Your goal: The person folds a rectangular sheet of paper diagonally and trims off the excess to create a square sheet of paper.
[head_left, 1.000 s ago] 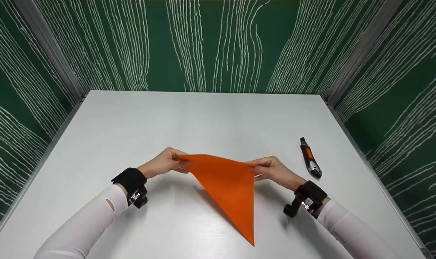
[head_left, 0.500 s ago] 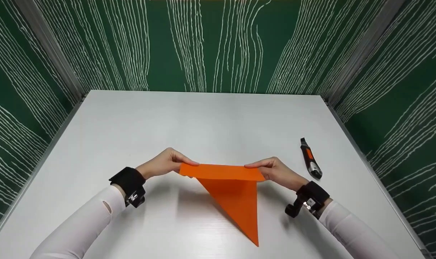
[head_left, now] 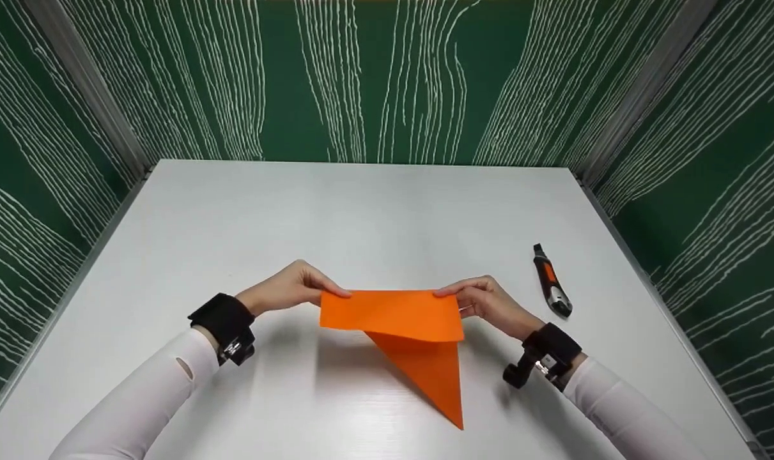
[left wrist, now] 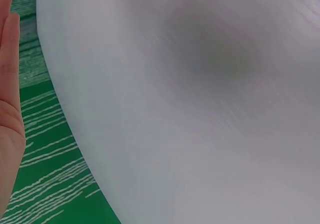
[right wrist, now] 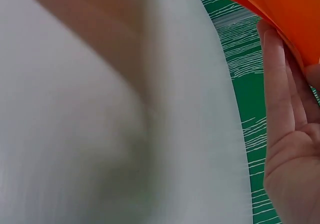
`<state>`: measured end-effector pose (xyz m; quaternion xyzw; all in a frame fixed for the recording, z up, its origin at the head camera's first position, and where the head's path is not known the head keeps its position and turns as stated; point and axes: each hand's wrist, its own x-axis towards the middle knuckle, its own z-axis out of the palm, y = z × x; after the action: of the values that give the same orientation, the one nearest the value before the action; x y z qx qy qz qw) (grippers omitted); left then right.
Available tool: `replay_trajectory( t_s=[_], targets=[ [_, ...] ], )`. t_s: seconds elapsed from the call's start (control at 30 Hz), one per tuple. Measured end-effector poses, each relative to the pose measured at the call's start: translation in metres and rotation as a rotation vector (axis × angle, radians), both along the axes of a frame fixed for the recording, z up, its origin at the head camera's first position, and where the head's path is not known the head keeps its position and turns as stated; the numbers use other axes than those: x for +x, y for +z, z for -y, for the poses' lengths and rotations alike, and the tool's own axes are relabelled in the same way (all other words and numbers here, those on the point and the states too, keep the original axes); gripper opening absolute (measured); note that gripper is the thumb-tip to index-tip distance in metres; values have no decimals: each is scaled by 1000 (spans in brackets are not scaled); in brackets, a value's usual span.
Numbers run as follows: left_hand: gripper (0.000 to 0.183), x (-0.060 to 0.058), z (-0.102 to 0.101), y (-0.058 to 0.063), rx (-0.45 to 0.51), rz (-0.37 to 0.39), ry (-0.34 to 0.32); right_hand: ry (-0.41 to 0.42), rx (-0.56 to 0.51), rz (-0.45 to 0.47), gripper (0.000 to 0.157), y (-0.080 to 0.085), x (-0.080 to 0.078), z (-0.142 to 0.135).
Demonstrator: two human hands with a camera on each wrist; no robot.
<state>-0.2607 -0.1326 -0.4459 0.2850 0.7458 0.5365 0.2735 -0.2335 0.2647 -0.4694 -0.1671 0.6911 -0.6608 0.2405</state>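
An orange sheet of paper (head_left: 390, 313) hangs between my two hands above the white table, its upper part a rectangular flap. Below the flap a triangular part tapers to a point at the lower right. My left hand (head_left: 297, 286) pinches the upper left corner, thumb on top and the other fingers behind. At the upper right corner my right hand (head_left: 489, 303) pinches the paper the same way. In the right wrist view the orange paper (right wrist: 287, 9) lies between thumb and fingers. The left wrist view catches only the edge of my left hand (left wrist: 10, 109).
A black and orange utility knife (head_left: 551, 281) lies on the white table (head_left: 361, 211) to the right, beyond my right hand. Green panels (head_left: 412, 83) with white wavy lines enclose the table at the back and both sides.
The paper's top edge has tipped over toward me, so its rectangular flap now shows wider above the triangle. Both thumbs have come to lie on top. The knife has not moved.
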Motion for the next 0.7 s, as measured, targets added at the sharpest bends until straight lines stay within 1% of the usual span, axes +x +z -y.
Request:
replay_trajectory(
  t_s=[0.07,0.2,0.27,0.33,0.43,0.53,0.6,0.7],
  targets=[
    [34,0,0,0,-5,-6,2,-44,16,-25,35,0,0,3],
    [34,-1,-1,-1,-21,-19,15,-178,179,-74,28,-1,1,10],
    [35,0,-1,-2,-24,-21,13,-219,234,-79,30,-1,1,13],
    [34,0,0,-4,-20,-20,1,-228,222,-66,33,-2,2,14],
    [34,0,1,-6,-28,-26,-32,-217,190,-55,37,-2,2,14],
    [41,-2,3,-6,-58,-26,-81,-207,181,-51,41,-1,2,13],
    [49,-3,4,-4,-87,-17,-114,-202,191,-49,42,-1,2,13],
    [58,-6,3,5,-132,4,-146,-194,203,-40,45,0,1,14]
  ],
)
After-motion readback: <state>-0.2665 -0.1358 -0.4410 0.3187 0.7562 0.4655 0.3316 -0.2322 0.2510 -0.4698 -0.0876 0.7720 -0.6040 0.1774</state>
